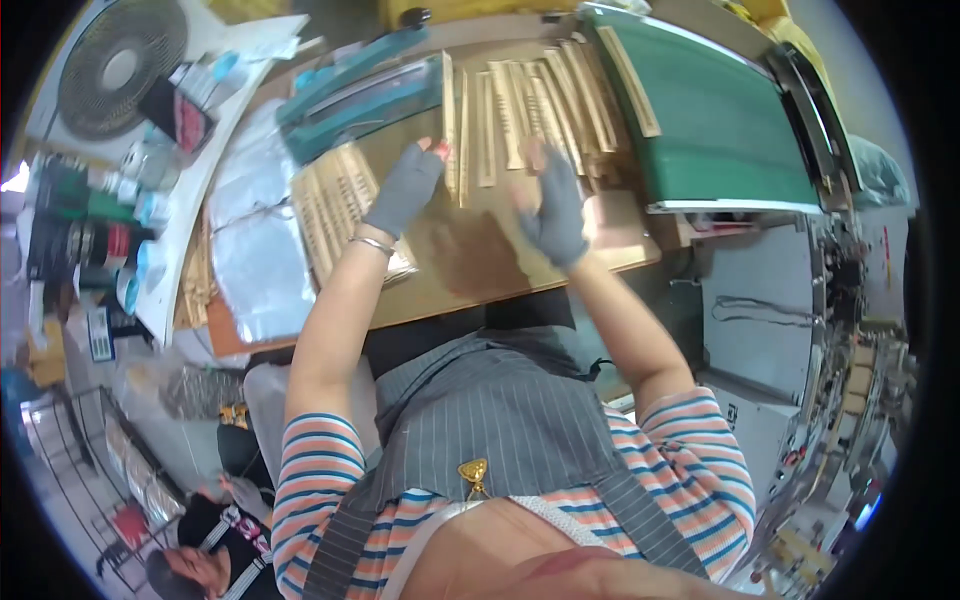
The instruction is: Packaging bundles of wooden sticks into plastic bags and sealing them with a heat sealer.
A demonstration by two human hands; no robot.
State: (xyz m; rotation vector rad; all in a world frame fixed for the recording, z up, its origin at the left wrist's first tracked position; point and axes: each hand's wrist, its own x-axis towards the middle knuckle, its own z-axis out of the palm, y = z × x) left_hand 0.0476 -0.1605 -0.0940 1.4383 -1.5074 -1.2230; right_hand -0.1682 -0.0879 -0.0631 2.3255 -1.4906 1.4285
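Note:
My left hand, in a grey fingerless glove, has its fingers bent together at the edge of a narrow tan paper packet. The thumb side of that grip is hard to make out. My right hand, gloved alike, is open with thumb and fingers apart, slightly blurred. It hovers by the lower ends of a row of slim printed paper packets, which lie side by side on the brown table. Left of my left hand, more of these packets form a flat stack.
A teal sealer-like device stands behind the stack. Clear plastic bags lie at the table's left. A green conveyor belt with one packet on it runs at the right. A fan is far left; another person is at lower left.

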